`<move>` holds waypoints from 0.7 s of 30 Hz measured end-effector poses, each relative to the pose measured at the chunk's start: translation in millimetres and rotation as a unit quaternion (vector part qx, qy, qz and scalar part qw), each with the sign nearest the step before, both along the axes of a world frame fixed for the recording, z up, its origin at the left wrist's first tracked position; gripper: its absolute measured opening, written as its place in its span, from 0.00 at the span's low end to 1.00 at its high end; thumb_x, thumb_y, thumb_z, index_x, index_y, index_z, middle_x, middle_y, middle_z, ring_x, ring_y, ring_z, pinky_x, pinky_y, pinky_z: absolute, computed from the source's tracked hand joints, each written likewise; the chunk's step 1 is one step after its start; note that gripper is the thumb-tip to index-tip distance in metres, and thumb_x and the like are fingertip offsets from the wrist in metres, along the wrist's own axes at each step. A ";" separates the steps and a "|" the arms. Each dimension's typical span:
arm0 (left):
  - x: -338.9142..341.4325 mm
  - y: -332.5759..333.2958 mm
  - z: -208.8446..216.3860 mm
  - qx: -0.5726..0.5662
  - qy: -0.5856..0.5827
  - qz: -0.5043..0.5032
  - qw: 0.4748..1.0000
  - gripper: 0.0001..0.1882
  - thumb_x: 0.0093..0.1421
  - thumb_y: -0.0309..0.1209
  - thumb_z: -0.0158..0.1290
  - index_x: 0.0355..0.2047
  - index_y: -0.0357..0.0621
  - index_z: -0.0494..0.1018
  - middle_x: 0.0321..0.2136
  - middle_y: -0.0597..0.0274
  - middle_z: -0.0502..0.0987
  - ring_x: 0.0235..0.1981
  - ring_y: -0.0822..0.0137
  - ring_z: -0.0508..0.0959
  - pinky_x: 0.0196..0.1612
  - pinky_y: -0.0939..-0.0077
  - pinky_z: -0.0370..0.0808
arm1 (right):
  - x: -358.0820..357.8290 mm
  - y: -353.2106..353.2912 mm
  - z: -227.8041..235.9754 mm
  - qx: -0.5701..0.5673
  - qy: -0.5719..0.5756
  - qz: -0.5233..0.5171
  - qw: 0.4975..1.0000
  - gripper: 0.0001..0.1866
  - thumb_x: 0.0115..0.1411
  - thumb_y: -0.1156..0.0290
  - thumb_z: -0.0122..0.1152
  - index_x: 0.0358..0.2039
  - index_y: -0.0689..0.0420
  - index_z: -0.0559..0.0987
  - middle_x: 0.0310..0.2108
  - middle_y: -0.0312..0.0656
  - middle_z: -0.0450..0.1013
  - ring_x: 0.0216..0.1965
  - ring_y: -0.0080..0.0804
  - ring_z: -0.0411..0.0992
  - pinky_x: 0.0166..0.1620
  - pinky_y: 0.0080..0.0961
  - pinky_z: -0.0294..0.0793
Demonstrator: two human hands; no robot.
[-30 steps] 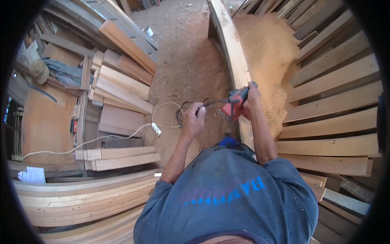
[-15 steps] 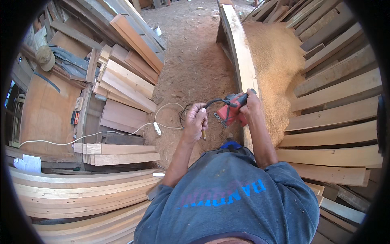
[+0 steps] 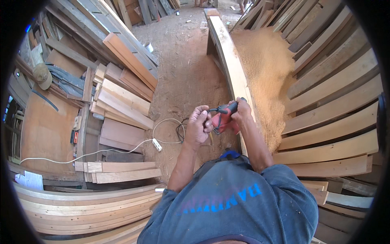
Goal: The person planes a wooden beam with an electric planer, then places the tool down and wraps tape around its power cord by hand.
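Nearest of all, the view is filled by a dark blue T-shirt (image 3: 227, 199), and just beyond it both hands are seen occupied. By the right hand (image 3: 243, 110), with fingers closed, the black handle of a red-and-black corded power tool (image 3: 226, 122) is gripped; the tool is held in front of the body, at the left edge of the near part of a pale timber beam (image 3: 231, 53). Whether the beam is touched by it cannot be told. By the left hand (image 3: 199, 125), the tool's black cord (image 3: 215, 110) is pinched between thumb and forefinger, close to the handle, the other fingers curled.

On the dirt floor to the left, a white power strip (image 3: 157, 144) is seen lying, with a loop of pale cable (image 3: 167, 120) beside it. Farther left, short boards (image 3: 122, 97) are stacked. To the right, beyond the beam, sawdust (image 3: 264, 69) is heaped, flanked by rows of long planks (image 3: 337, 118). Away ahead, the beam's far end is topped by a reddish-brown block (image 3: 211, 12).
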State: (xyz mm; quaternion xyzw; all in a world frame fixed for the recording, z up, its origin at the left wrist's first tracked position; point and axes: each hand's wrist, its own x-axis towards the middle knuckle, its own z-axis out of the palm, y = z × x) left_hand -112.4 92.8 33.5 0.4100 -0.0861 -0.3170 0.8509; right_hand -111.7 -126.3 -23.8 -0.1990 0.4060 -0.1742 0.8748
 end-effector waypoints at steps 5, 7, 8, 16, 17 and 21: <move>13.4 -11.5 8.2 -0.090 0.070 0.082 0.990 0.11 0.64 0.21 0.49 0.47 0.45 0.69 0.31 0.62 0.75 0.24 0.76 0.71 0.21 0.83 0.67 | 9.0 5.7 6.9 0.007 0.018 0.009 1.000 0.10 0.70 0.65 0.47 0.45 0.57 0.64 0.28 0.44 0.69 0.27 0.37 0.70 0.31 0.40 0.76; 16.3 -13.0 4.3 -0.070 0.040 0.094 0.992 0.11 0.65 0.21 0.48 0.46 0.44 0.69 0.30 0.62 0.75 0.23 0.78 0.70 0.20 0.84 0.67 | 11.2 6.9 7.2 -0.005 0.018 0.023 1.000 0.10 0.70 0.64 0.46 0.45 0.57 0.63 0.29 0.45 0.69 0.28 0.37 0.71 0.31 0.40 0.76; 16.7 -13.5 3.2 -0.047 0.013 0.104 0.993 0.10 0.65 0.21 0.47 0.46 0.44 0.69 0.30 0.63 0.75 0.22 0.79 0.70 0.20 0.84 0.67 | 13.2 6.2 4.6 0.007 0.006 0.020 1.000 0.10 0.70 0.65 0.46 0.45 0.57 0.63 0.29 0.45 0.69 0.28 0.37 0.71 0.31 0.40 0.76; 15.1 -5.2 -1.3 0.010 -0.058 0.123 0.991 0.09 0.65 0.20 0.45 0.45 0.44 0.69 0.29 0.64 0.75 0.19 0.82 0.68 0.17 0.86 0.65 | 17.0 15.2 3.4 0.011 0.002 0.001 1.000 0.10 0.70 0.65 0.46 0.44 0.59 0.63 0.28 0.44 0.68 0.27 0.36 0.70 0.30 0.38 0.76; 13.1 -5.4 -1.4 0.010 -0.059 0.120 0.991 0.09 0.65 0.20 0.44 0.45 0.44 0.69 0.29 0.64 0.74 0.19 0.82 0.68 0.17 0.87 0.65 | 15.9 13.8 2.0 0.020 -0.003 0.002 1.000 0.10 0.70 0.65 0.46 0.44 0.59 0.63 0.28 0.44 0.68 0.27 0.36 0.70 0.31 0.38 0.76; 5.9 -7.7 -0.7 0.014 -0.043 0.131 0.990 0.10 0.65 0.20 0.44 0.45 0.44 0.69 0.28 0.64 0.74 0.19 0.82 0.68 0.16 0.88 0.64 | 10.6 11.3 1.0 0.031 -0.008 -0.003 0.999 0.10 0.70 0.66 0.47 0.43 0.59 0.64 0.29 0.44 0.68 0.27 0.36 0.70 0.32 0.37 0.76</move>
